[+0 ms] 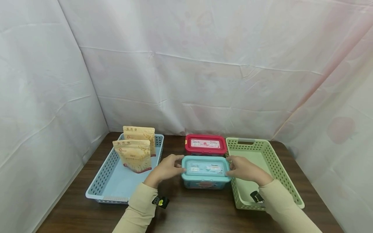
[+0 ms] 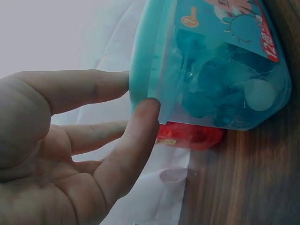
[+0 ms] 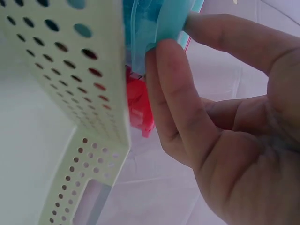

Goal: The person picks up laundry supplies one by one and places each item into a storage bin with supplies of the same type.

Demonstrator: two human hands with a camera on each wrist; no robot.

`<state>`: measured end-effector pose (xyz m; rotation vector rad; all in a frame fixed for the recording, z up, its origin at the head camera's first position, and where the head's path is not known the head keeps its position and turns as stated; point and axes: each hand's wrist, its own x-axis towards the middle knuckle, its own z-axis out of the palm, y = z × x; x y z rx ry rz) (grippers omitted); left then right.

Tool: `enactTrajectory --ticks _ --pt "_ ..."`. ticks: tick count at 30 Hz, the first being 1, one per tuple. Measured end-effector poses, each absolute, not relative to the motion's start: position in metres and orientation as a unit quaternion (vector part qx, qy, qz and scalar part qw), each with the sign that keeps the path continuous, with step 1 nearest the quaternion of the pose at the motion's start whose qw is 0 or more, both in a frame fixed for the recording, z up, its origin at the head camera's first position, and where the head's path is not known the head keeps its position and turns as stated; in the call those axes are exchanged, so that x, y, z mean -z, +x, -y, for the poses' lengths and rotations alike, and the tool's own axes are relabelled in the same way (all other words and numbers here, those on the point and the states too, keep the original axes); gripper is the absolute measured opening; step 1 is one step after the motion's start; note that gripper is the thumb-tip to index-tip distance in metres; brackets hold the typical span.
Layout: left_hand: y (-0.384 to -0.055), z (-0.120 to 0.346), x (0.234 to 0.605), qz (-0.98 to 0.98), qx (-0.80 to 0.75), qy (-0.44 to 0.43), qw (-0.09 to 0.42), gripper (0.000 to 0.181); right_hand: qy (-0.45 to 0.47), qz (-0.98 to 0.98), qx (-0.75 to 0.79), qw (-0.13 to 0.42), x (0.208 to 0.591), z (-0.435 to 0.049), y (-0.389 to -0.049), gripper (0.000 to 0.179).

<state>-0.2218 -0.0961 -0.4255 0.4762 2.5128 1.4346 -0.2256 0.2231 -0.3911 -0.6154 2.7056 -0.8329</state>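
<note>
A teal lidded plastic box [image 1: 206, 174], with a clear lid panel and labels, stands mid-table. Small pieces show through its clear wall in the left wrist view. My left hand [image 1: 168, 167] holds the left end of the lid rim, fingertips [image 2: 146, 110] touching its edge. At the other end my right hand [image 1: 244, 168] grips the rim between thumb and fingers [image 3: 174, 63]. Directly behind stands a similar box with a red lid [image 1: 205, 145], its lower part mostly hidden by the teal one.
A light blue perforated basket [image 1: 102, 174] on the left holds two upright yellow pouches [image 1: 135, 154]. Close against the teal box's right side is a pale green perforated basket [image 1: 281, 168]. White curtains [image 1: 186, 81] enclose the dark wooden table [image 1: 198, 213].
</note>
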Motion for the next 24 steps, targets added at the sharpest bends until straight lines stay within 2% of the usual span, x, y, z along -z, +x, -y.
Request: enactTrajectory --ticks 24 --pt "-0.216 0.125 0.416 -0.857 -0.483 0.140 0.109 0.057 -0.219 -0.932 0.260 0.128 0.391 -0.190 -0.234 0.049"
